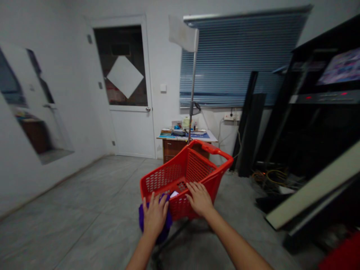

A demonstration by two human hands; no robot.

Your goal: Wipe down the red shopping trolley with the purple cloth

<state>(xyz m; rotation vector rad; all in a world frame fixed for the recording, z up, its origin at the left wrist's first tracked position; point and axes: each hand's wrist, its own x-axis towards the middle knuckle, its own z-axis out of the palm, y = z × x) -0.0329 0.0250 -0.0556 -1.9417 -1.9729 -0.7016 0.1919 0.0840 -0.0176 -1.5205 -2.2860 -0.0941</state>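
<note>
A red plastic shopping cart (165,174) with slotted basket walls stands in front of me. At its near left corner, my left hand (154,215) presses a bunched purple cloth (142,217) against the basket, its fingers slightly apart and hooked over the rim. The cloth hangs down outside the corner, partly hidden by the hand. My right hand (200,198) grips the near right rim, with its fingers reaching over into the basket. Between the hands, a small white patch (174,194) shows inside the basket; I cannot tell what it is. A pole with a white flag-like panel (182,33) rises behind the handle.
Behind the cart, a small desk (168,138) carries papers and small items. A white door (132,131) is at the back left, a mirror (36,112) on the left wall. Dark panels (254,131), loose cables (275,176) and a leaning pale board (315,187) occupy the right.
</note>
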